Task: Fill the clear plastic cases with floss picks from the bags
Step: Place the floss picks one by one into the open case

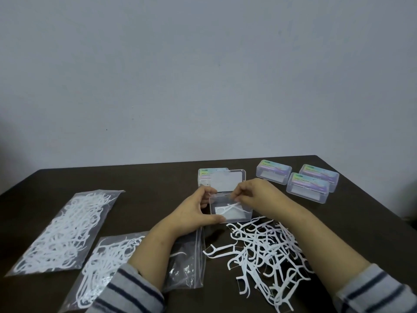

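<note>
Gripping the open case (228, 211) at its near left corner, the left hand (194, 213) steadies it; the right hand (250, 195), fingertips pinched together over the case, lowers a floss pick (228, 207) inside. Loose picks (266, 251) lie just in front of the case, bags (67, 229) to its left. Risk: the light case may tip or slide, or crossed picks may block the lid.

The dark brown tabletop (146, 179) carries two full bags (65, 231) of floss picks near its left edge, an emptied bag (187, 263), a loose pile of picks (264, 251) (near the front edge), one open case (228, 208) and three closed cases (300, 180) toward the far right corner.
</note>
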